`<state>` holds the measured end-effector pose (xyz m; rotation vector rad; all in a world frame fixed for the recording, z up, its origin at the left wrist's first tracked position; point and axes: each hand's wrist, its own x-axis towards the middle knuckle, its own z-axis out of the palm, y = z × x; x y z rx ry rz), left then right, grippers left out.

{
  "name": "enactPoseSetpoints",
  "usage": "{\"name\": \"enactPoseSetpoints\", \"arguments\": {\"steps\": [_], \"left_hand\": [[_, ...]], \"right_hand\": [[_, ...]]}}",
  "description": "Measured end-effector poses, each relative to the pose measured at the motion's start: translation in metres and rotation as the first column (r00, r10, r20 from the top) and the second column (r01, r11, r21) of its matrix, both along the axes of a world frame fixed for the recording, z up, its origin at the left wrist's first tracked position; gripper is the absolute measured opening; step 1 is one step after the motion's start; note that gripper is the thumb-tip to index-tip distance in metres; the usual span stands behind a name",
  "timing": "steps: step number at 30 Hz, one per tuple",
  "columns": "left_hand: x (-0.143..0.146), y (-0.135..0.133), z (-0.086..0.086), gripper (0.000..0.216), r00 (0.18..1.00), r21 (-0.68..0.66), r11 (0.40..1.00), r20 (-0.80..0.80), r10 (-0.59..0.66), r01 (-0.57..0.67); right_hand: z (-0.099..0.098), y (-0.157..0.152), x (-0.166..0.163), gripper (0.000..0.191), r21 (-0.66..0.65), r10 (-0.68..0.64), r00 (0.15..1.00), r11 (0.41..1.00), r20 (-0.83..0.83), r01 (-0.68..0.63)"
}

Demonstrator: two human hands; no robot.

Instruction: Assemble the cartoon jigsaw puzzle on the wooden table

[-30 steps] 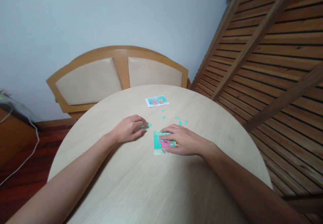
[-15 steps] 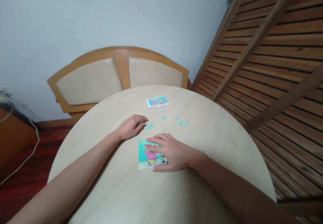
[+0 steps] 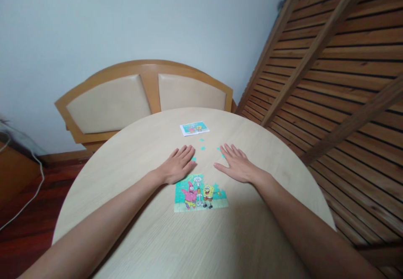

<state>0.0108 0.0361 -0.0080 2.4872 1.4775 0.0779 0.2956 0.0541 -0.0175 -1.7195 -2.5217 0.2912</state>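
partly assembled puzzle (image 3: 191, 207): flat on the tabletop (image 3: 151, 237), just on the person's side of the hands. clock taken from the puzzle, twelve pointing away from the person. its outline is stepped and incomplete at one to two o'clock. the printed figures face the person upright; probably turned so for easy reading.

left hand (image 3: 179, 165) at eleven, palm down, fingers fanned, gripping nothing seen; its heel overlaps the puzzle's corner in view, contact unclear. right hand (image 3: 235, 164) between one and two, likewise flat, fingers spread, apart from the puzzle. both seem laid there to keep the picture uncovered.

two loose pieces (image 3: 202, 148) lie at twelve, between the hands and beyond. others peep out at both hands' fingers, partly covered; count unsure. picture card (image 3: 194, 128) farther out at twelve, likely set there to be seen past the hands. beyond it, a padded backrest (image 3: 108, 102).

against half a second ago: the right hand is off the puzzle, which it partly covered; the left fingers, then curled, are spread. against the first frame, the puzzle sits nearer the person.
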Motion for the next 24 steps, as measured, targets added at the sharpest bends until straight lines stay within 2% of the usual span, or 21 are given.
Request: {"name": "enactPoseSetpoints", "arguments": {"steps": [3, 7, 10, 12, 15, 18, 20, 24], "left_hand": [[-0.003, -0.01, 0.003, 0.074, 0.999, 0.044, 0.999, 0.045, -0.016, 0.014], [-0.002, -0.044, 0.006, 0.083, 1.0, 0.067, 0.998, -0.001, -0.007, 0.007], [0.006, -0.067, 0.007, 0.084, 0.993, 0.029, 0.994, -0.05, -0.103, 0.104], [0.009, -0.072, 0.005, 0.083, 0.99, 0.054, 0.991, -0.066, -0.122, 0.125], [0.005, -0.065, -0.001, 0.08, 0.993, 0.102, 0.988, -0.051, -0.108, 0.113], [-0.01, -0.049, -0.006, 0.083, 0.997, 0.127, 0.99, -0.028, -0.065, 0.068], [-0.02, -0.039, -0.006, 0.085, 1.0, 0.136, 0.991, -0.02, -0.016, 0.018], [-0.028, -0.03, -0.006, 0.081, 0.998, 0.17, 0.984, 0.009, -0.057, 0.055]], "right_hand": [[0.001, -0.003, -0.005, 0.102, -0.005, 0.062, 0.998, 0.998, -0.004, -0.062], [0.002, -0.007, -0.01, 0.101, 0.003, 0.135, 0.991, 0.991, -0.009, -0.135], [-0.001, -0.007, -0.011, 0.098, 0.042, 0.195, 0.981, 0.98, -0.022, -0.194], [-0.003, -0.006, -0.009, 0.094, 0.048, 0.223, 0.974, 0.974, -0.036, -0.222], [-0.005, -0.001, -0.002, 0.089, 0.03, 0.236, 0.968, 0.972, -0.091, -0.234], [-0.005, 0.005, 0.011, 0.083, 0.09, 0.254, 0.953, 0.966, -0.168, -0.241], [-0.002, 0.009, 0.019, 0.072, 0.136, 0.265, 0.942, 0.961, -0.208, -0.24], [0.007, 0.012, 0.029, 0.047, 0.174, 0.287, 0.929, 0.952, -0.235, -0.25]]}}
